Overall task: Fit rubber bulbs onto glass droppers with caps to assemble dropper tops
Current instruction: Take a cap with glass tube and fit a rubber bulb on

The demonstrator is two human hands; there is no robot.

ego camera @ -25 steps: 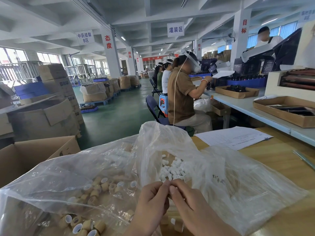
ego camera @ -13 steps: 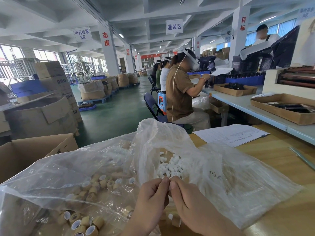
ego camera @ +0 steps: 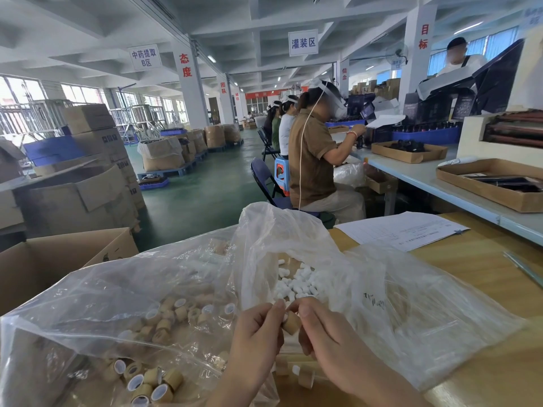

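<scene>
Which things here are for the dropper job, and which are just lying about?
For the job:
- the tan cap, pinched between the left hand and right hand
- the bag of tan caps
- the white rubber bulbs in the other bag

Just lying about:
- the paper sheet
- the cardboard box on the left
- the tray on the next table

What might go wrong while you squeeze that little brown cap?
The tan cap is only pinched between the left hand and right hand, so it might slip and fall. It could drop into the plastic bag of white rubber bulbs just behind, mixing the parts.
</scene>
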